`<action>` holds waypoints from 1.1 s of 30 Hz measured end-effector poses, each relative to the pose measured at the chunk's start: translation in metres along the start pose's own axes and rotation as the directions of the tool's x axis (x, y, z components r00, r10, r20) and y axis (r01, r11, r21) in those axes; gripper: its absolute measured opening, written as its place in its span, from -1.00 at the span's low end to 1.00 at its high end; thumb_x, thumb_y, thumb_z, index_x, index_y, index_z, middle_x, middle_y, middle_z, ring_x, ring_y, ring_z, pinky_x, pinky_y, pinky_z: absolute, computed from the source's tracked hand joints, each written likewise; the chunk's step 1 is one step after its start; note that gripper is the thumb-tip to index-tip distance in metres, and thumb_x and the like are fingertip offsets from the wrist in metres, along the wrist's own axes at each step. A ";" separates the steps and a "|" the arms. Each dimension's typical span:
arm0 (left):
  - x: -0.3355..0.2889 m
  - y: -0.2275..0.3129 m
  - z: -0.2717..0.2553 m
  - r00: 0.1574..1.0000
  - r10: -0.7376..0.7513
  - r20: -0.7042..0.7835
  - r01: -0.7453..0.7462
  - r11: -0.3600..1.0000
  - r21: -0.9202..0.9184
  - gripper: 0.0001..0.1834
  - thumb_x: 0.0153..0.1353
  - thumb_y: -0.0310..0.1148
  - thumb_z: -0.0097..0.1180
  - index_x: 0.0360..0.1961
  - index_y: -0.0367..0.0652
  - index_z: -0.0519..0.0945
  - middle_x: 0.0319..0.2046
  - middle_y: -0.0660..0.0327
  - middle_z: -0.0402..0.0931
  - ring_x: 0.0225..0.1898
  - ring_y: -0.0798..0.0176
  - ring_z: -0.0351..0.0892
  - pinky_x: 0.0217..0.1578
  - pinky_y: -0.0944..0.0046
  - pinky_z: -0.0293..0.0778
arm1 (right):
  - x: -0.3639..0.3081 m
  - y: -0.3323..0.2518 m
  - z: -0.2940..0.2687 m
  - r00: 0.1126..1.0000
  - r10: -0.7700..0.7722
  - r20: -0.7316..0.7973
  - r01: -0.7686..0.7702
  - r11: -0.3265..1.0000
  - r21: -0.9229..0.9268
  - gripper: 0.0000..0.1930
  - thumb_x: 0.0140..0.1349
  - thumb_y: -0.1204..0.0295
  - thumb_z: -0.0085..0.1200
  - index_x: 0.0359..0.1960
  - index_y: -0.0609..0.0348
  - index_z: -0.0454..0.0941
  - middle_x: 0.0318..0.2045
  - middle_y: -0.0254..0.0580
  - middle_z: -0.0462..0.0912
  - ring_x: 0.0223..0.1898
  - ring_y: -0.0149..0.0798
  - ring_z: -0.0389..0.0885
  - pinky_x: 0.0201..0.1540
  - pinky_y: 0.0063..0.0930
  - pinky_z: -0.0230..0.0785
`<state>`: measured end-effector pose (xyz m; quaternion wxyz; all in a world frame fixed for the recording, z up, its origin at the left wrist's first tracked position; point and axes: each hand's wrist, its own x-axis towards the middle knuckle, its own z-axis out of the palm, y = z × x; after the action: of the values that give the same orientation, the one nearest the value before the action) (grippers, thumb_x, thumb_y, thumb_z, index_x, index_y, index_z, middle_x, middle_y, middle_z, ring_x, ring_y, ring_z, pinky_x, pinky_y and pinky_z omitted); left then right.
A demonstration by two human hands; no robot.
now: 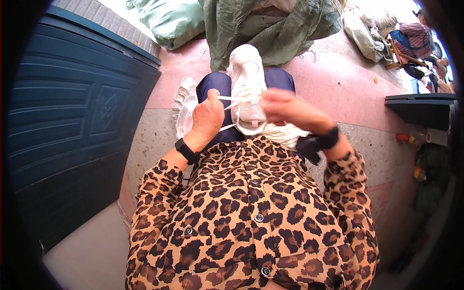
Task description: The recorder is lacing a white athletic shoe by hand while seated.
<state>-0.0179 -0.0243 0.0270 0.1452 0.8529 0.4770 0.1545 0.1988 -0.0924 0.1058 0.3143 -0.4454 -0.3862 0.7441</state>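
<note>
A white sneaker lies lengthwise between my knees, its toe pointing away from me. My left hand is closed in a pinch on a white shoelace, which stretches across the shoe toward my right hand. Another length of lace slants from below my left hand to the shoe's opening. Over the sneaker's right side is my right hand, smeared by motion, so its grip is unclear. A bundle of cream-white laces rests on my lap beneath the right forearm.
A white scalloped item sits beside my left knee. Dark blue door panel stands at left. Green sacks pile up ahead. Dark-edged furniture and bottles are at right. Another person sits far right.
</note>
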 end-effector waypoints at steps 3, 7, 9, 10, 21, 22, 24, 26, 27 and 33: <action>0.008 0.005 0.006 0.989 0.025 0.146 0.007 0.976 -0.216 -0.85 0.08 -0.45 -0.13 -0.33 -0.30 0.34 -0.48 -0.14 0.47 -0.43 -0.19 0.48 -0.39 -0.05 0.40 | -0.051 -0.047 -0.006 0.857 -0.508 -0.083 0.515 0.841 0.165 -0.86 0.29 0.33 -0.23 -0.35 0.10 0.31 -0.76 -0.62 0.07 -0.74 -0.63 0.04 -0.44 -0.61 0.16; 0.048 0.021 -0.003 0.967 0.175 0.185 -0.130 0.964 -0.233 -0.73 0.07 -0.40 -0.01 -0.19 -0.28 0.47 -0.41 -0.05 0.49 -0.38 -0.05 0.49 -0.34 0.13 0.41 | -0.069 -0.079 0.001 0.609 -0.791 -0.056 0.762 0.564 0.319 -0.78 0.28 0.40 -0.29 -0.14 0.28 0.22 -0.83 -0.68 0.02 -0.87 -0.63 -0.06 -0.38 -0.52 0.13; 0.070 0.031 -0.018 0.865 0.294 0.407 -0.061 0.866 -0.497 -0.70 0.02 -0.31 0.13 -0.21 -0.20 0.54 -0.34 0.08 0.52 -0.34 0.14 0.52 -0.27 0.26 0.41 | -0.060 -0.086 0.009 0.580 -0.813 -0.038 0.779 0.541 0.318 -0.78 0.27 0.39 -0.29 -0.14 0.29 0.20 -0.83 -0.68 0.02 -0.87 -0.62 -0.07 -0.38 -0.51 0.13; 0.080 0.038 -0.024 0.779 0.402 0.481 -0.004 0.770 -0.638 -0.69 0.00 -0.27 0.17 -0.22 -0.16 0.56 -0.29 0.12 0.53 -0.31 0.17 0.53 -0.22 0.28 0.41 | -0.055 -0.088 0.013 0.575 -0.818 -0.015 0.765 0.531 0.364 -0.78 0.27 0.39 -0.30 -0.15 0.29 0.20 -0.82 -0.67 0.01 -0.87 -0.62 -0.08 -0.38 -0.51 0.13; 0.094 0.025 -0.035 0.704 0.448 0.551 0.435 0.342 -0.833 -0.81 0.20 -0.30 -0.04 -0.35 -0.20 0.51 -0.32 0.22 0.51 -0.26 0.45 0.43 -0.27 0.45 0.34 | -0.041 -0.079 -0.035 0.623 -0.697 -0.355 0.777 0.601 0.186 -0.86 0.20 0.42 -0.25 -0.35 0.24 0.30 -0.41 -0.28 0.24 -0.33 -0.35 0.18 -0.22 -0.51 0.10; 0.097 0.017 -0.035 0.756 0.339 0.560 0.507 0.237 -0.828 -0.85 0.19 -0.31 -0.04 -0.35 -0.15 0.50 -0.31 0.20 0.51 -0.27 0.44 0.43 -0.29 0.44 0.36 | -0.043 -0.075 -0.041 0.627 -0.727 -0.280 0.779 0.596 0.196 -0.86 0.20 0.42 -0.25 -0.35 0.24 0.30 -0.41 -0.28 0.24 -0.33 -0.35 0.18 -0.22 -0.51 0.10; 0.109 0.009 -0.034 0.754 0.124 0.645 0.604 0.256 -0.755 -0.80 0.18 -0.32 -0.02 -0.28 -0.22 0.50 -0.30 0.18 0.50 -0.26 0.41 0.44 -0.27 0.43 0.37 | -0.046 -0.072 -0.050 0.691 -0.708 -0.147 0.685 0.575 0.448 -0.82 0.20 0.41 -0.25 -0.38 0.24 0.38 -0.38 -0.24 0.36 -0.30 -0.33 0.29 -0.24 -0.48 0.16; 0.112 0.021 -0.025 0.806 0.208 0.554 0.424 0.450 -0.786 -0.74 0.16 -0.31 0.02 -0.20 -0.25 0.48 -0.30 0.18 0.52 -0.29 0.40 0.47 -0.29 0.44 0.39 | -0.048 -0.071 -0.044 0.726 -0.650 -0.223 0.669 0.594 0.447 -0.82 0.19 0.42 -0.25 -0.35 0.26 0.38 -0.36 -0.24 0.39 -0.33 -0.36 0.32 -0.25 -0.51 0.17; 0.113 0.033 -0.020 0.820 0.261 0.509 0.237 0.654 -0.718 -0.67 0.14 -0.30 0.05 -0.12 -0.27 0.46 -0.30 0.17 0.54 -0.33 0.40 0.49 -0.31 0.45 0.41 | -0.049 -0.072 -0.039 0.732 -0.663 -0.157 0.663 0.637 0.393 -0.81 0.18 0.42 -0.24 -0.35 0.27 0.39 -0.35 -0.24 0.39 -0.34 -0.38 0.33 -0.26 -0.52 0.17; 0.099 0.104 -0.024 0.337 0.798 0.499 0.053 0.513 -0.857 -0.33 -0.07 -0.14 0.25 0.09 -0.14 0.35 -0.09 0.12 0.44 -0.01 0.23 0.36 0.01 0.29 0.23 | -0.056 -0.093 -0.005 0.851 -0.524 0.011 0.519 0.846 0.119 -0.79 0.11 0.28 -0.14 -0.53 0.15 0.28 -0.46 -0.28 0.22 -0.44 -0.41 0.14 -0.37 -0.59 0.05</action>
<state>0.1013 0.0107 0.1026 0.6603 0.7450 -0.0288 -0.0905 0.2376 -0.0896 0.2078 0.5205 -0.2892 -0.4573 0.6605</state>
